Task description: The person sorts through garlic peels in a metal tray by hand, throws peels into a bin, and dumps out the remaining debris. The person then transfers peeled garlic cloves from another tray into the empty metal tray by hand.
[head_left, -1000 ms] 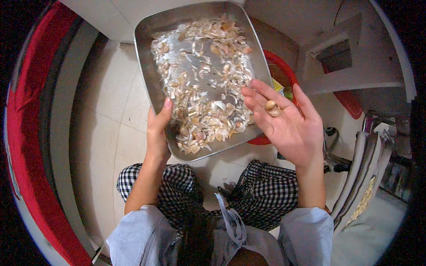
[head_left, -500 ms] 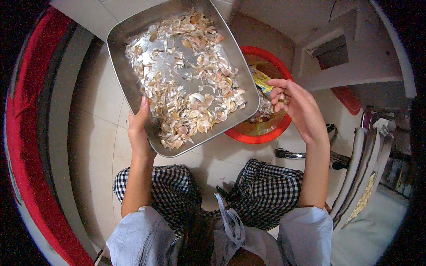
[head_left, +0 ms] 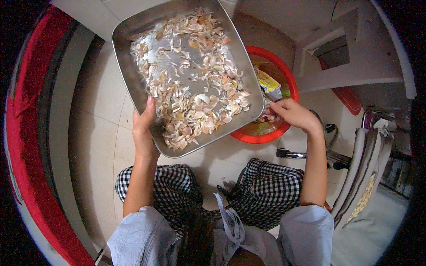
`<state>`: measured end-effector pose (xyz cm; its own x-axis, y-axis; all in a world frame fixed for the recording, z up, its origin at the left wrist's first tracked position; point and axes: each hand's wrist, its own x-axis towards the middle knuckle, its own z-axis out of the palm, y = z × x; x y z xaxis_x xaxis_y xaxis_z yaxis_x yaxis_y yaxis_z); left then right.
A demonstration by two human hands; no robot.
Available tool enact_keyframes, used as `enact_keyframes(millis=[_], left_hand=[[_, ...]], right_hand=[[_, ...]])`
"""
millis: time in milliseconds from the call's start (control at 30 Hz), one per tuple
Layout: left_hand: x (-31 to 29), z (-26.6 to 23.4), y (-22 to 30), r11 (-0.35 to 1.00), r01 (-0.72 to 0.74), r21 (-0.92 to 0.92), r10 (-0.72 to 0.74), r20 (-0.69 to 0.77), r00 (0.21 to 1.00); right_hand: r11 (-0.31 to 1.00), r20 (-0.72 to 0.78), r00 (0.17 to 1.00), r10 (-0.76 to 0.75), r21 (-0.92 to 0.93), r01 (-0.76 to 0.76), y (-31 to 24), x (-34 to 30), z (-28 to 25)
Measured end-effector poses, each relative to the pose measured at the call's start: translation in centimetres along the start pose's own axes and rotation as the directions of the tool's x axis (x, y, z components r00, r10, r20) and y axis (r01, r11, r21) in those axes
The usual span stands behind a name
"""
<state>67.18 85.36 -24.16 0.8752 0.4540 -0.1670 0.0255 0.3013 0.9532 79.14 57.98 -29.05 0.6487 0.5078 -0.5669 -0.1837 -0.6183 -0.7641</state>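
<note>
Pale tiled floor (head_left: 100, 91) stretches left of the metal tray (head_left: 233, 126), giving room on that side. The tray's right edge overlaps the red-rimmed bin (head_left: 262, 138) in view — whether they touch, I cannot tell. The left hand (head_left: 143, 126) grips the tray's lower-left edge, thumb over the rim, other fingers hidden. The right hand (head_left: 297, 116) curls its fingers over the bin; what they pinch is unclear. A yellow packet (head_left: 268, 83) there bears unreadable print. Garlic skins (head_left: 179, 106) lie scattered inside the tray.

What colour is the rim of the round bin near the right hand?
The bin's rim is bright red, best seen in the head view.
</note>
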Motion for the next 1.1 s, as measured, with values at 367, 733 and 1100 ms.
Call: enact_keyframes(millis=[367, 733, 1100], left_hand=[[0.7, -0.6, 2.7, 0.999, -0.034, -0.007, 0.034, 0.056, 0.998], [1.4, -1.1, 3.2, 0.996, 0.052, -0.069, -0.038, 0.189, 0.981], [1.9, -1.6, 4.1, 0.995, 0.045, -0.091, -0.014, 0.31, 0.951]], right_hand=[[0.609, -0.501, 0.346, -0.793, -0.629, 0.483, -11.0, -3.0, 4.7], [0.575, -0.21, 0.608, -0.766, -0.648, 0.5, -13.5, -0.5, 8.8], [0.463, 0.006, 0.555, -0.832, -0.542, 0.701, -16.6, -0.4, 12.8]])
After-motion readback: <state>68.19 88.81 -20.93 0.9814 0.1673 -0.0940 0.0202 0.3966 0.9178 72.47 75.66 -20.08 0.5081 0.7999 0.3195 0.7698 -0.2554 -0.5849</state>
